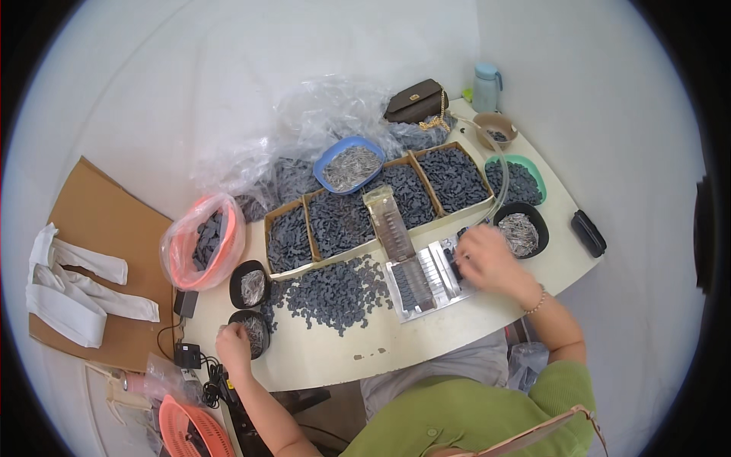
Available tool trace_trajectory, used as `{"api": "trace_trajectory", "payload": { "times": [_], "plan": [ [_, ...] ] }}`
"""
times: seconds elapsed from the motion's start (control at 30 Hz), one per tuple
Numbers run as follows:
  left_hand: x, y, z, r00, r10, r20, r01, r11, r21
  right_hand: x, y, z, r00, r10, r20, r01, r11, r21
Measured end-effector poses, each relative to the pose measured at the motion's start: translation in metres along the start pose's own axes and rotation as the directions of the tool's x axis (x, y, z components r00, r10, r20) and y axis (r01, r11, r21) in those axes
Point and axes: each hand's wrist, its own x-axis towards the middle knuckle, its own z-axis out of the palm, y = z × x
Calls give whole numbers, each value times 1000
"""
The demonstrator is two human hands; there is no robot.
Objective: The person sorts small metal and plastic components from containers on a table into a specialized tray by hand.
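My left hand [234, 347] is at the left edge of a small black bowl [263, 349] of thin metal pins. Its fingers are curled together, and whatever they hold is too small to make out. Over the right end of a silver metal fixture [435, 311] is my right hand [491, 261], fingers bent and closed beside dark pieces; its fingertips are partly hidden. Rows of dark small parts lie in the fixture's slots. A clear ribbed plastic tray [392, 228] leans across the fixture's upper left. Loose dark grey parts [331, 293] are spread left of the fixture.
Cardboard compartments [311, 228] full of dark parts cross the table, with a blue tray [320, 164] of pins behind. Black bowls [542, 221] of pins and a green bowl [542, 183] stand around. A pink bag-lined basin [169, 251] sits left; a black case [588, 233] lies right.
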Motion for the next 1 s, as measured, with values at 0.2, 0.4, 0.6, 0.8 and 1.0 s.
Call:
{"api": "trace_trajectory", "payload": {
  "times": [0.2, 0.4, 0.6, 0.8, 1.0],
  "plan": [
    [-16, 93, -11, 990, 104, -91, -137, 839, -526, -8, -33, 52, 978, -177, 113, 174, 984, 41],
    [-51, 195, 12, 779, 606, -163, -556, 547, -626, -8, -33, 51, 975, -200, 98, 194, 979, 63],
    [-59, 258, 33, 613, 752, -242, -751, 460, -473, -7, -20, 26, 997, -77, -7, 77, 995, 57],
    [-62, 265, 34, 601, 760, -246, -785, 503, -362, -20, 20, -40, 985, 110, -133, -154, 912, -381],
    [-60, 258, 26, 723, 657, -214, -646, 534, -545, -23, -16, -2, 991, -120, 63, 123, 991, -50]
  ]
}}
